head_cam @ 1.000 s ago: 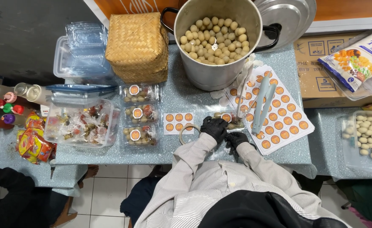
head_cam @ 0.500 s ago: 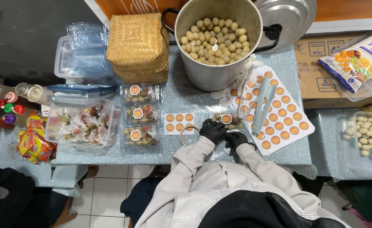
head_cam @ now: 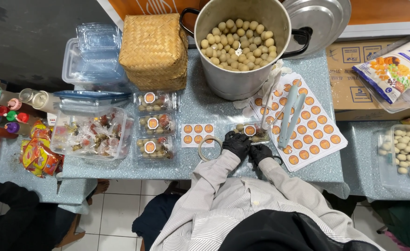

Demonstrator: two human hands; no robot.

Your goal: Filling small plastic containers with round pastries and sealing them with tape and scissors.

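So, head view only: both black-gloved hands sit close together at the front edge of the speckled blue-grey table [head_cam: 200, 100]. The left hand [head_cam: 236, 143] and right hand [head_cam: 260, 152] are pressed onto a small clear plastic clamshell box [head_cam: 253, 133] with a round orange sticker on its lid; whether the fingers actually clamp it, I can't tell.

My take: to do this well, hold the lid flat with 1 hand and smooth the sticker down dead centre so it seals.

Packaging around it: 3 sealed clear boxes [head_cam: 154, 124] in a column to the left, each with the same sticker. A small white sheet of orange stickers [head_cam: 197, 134] lies beside a tape ring [head_cam: 208, 148]; a bigger sheet [head_cam: 307, 125] lies right, under pale blue tongs [head_cam: 290, 115]. Behind stands a steel pot of pale round balls [head_cam: 240, 44] and a woven straw box [head_cam: 154, 49].
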